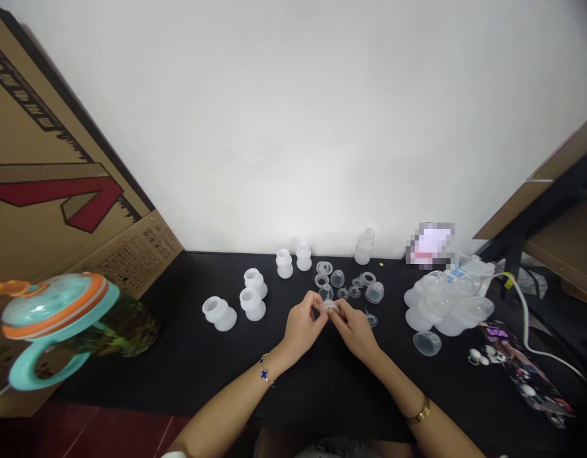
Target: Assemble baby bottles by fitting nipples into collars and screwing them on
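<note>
Near the middle of the black table, my left hand point(303, 326) and my right hand point(353, 327) meet with fingertips closed around a translucent bottle collar point(329, 306). A clear teat point(326, 291) shows right behind it; whether it sits in the collar I cannot tell. Beyond my hands lie loose collars point(322, 280), clear domed caps point(374, 292) and more teats point(354, 291). One teat point(371, 319) rests just right of my right hand. Several white open-necked bottle bodies point(252, 304) stand or lean to the left. An assembled baby bottle point(364, 247) stands by the wall.
Capped bottles point(436, 312) cluster at the right, with a clear cap point(427, 343) before them. A phone point(522, 369) and a white cable point(526, 318) lie farther right. A large teal-lidded jug point(64, 324) and a cardboard box point(59, 159) stand left. The wall point(297, 127) closes the back.
</note>
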A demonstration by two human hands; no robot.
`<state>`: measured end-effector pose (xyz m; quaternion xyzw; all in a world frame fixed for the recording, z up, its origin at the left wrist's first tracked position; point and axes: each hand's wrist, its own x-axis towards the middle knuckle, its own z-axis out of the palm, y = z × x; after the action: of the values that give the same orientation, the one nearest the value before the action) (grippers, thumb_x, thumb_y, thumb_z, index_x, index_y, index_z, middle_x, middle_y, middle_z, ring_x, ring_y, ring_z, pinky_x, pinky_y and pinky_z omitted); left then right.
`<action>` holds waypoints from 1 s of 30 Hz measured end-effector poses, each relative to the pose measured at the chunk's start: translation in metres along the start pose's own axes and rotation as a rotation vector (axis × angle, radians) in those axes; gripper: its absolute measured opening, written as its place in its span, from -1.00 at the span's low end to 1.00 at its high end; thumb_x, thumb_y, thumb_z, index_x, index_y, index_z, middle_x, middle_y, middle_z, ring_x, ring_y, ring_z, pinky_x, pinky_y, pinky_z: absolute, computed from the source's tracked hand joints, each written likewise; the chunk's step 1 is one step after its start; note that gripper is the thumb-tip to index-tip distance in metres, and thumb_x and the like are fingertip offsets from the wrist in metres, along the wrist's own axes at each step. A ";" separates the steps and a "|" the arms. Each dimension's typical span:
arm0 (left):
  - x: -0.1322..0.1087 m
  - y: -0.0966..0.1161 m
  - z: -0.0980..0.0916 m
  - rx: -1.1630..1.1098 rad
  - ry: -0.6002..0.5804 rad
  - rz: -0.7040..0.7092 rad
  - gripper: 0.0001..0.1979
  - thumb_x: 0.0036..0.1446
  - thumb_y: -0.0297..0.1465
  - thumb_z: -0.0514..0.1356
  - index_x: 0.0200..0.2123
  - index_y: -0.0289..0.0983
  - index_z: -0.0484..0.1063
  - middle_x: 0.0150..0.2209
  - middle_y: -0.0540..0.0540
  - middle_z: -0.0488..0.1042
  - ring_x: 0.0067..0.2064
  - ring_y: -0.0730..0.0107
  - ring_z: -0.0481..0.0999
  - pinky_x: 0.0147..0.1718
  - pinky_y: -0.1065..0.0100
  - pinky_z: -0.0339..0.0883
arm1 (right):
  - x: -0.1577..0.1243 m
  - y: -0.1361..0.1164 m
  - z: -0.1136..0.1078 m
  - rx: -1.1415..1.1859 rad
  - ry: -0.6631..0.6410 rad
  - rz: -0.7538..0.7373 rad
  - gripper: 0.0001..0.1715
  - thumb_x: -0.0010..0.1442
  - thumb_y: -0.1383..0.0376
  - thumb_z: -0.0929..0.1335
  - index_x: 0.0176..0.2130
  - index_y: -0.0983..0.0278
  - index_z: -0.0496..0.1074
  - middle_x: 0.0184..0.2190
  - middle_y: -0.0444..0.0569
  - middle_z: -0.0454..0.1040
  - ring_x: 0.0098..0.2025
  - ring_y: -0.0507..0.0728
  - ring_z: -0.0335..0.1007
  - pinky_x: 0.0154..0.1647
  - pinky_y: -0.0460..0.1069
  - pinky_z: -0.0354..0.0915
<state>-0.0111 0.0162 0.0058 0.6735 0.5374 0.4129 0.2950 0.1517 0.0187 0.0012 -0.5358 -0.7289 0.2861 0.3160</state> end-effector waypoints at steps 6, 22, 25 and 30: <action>0.000 0.003 -0.001 0.006 -0.003 -0.006 -0.95 0.16 -0.39 0.16 -0.31 -0.18 0.29 -0.49 0.13 0.34 -0.55 0.48 0.27 -0.48 0.44 0.10 | 0.000 -0.001 -0.001 0.014 -0.007 -0.005 -0.71 0.35 0.13 0.20 -0.37 0.19 0.28 -0.62 -0.24 0.20 -0.56 0.07 0.22 -0.50 -0.08 0.00; 0.001 -0.002 0.000 0.015 -0.010 0.006 -0.91 0.14 -0.40 0.17 -0.30 -0.17 0.27 -0.47 0.13 0.35 -0.54 0.48 0.29 -0.48 0.44 0.10 | 0.000 -0.001 -0.002 0.029 0.003 0.004 -0.68 0.34 0.09 0.22 -0.34 0.21 0.37 -0.62 -0.22 0.23 -0.56 0.07 0.22 -0.51 -0.08 0.03; 0.001 -0.001 -0.001 0.009 -0.007 -0.002 -0.91 0.15 -0.37 0.17 -0.27 -0.18 0.28 -0.46 0.11 0.39 -0.54 0.47 0.32 -0.47 0.44 0.13 | 0.000 -0.002 -0.001 0.026 0.021 0.000 -0.67 0.33 0.08 0.24 -0.29 0.22 0.43 -0.61 -0.20 0.28 -0.55 0.08 0.25 -0.51 -0.08 0.06; 0.001 -0.001 0.001 -0.074 -0.017 -0.017 -0.88 0.19 -0.35 0.17 -0.20 -0.18 0.29 -0.50 0.13 0.42 -0.55 0.47 0.35 -0.50 0.46 0.14 | 0.000 -0.002 -0.001 0.146 0.051 0.016 -0.68 0.33 0.08 0.26 -0.10 0.22 0.42 -0.44 -0.10 0.49 -0.48 0.11 0.41 -0.48 -0.06 0.24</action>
<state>-0.0107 0.0177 0.0043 0.6609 0.5250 0.4243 0.3280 0.1509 0.0183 0.0032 -0.5242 -0.6935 0.3271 0.3705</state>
